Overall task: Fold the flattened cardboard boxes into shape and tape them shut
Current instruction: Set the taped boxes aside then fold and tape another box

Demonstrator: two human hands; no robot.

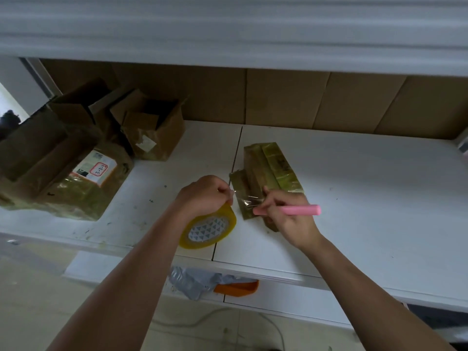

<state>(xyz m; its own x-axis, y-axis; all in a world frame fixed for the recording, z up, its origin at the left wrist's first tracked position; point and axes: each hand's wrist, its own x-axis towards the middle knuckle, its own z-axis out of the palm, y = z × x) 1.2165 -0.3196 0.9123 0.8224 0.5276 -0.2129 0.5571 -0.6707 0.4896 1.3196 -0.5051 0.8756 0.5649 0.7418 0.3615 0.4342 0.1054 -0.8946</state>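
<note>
Both hands work at the white counter (354,198). Left hand (202,196) grips the yellow tape roll (209,230). Right hand (286,214) holds a pink cutter (298,210) and pinches the clear tape strip (247,200) stretched from the roll onto the small box (268,171). Farther left sit a labelled box (76,183) and open boxes (152,127).
</note>
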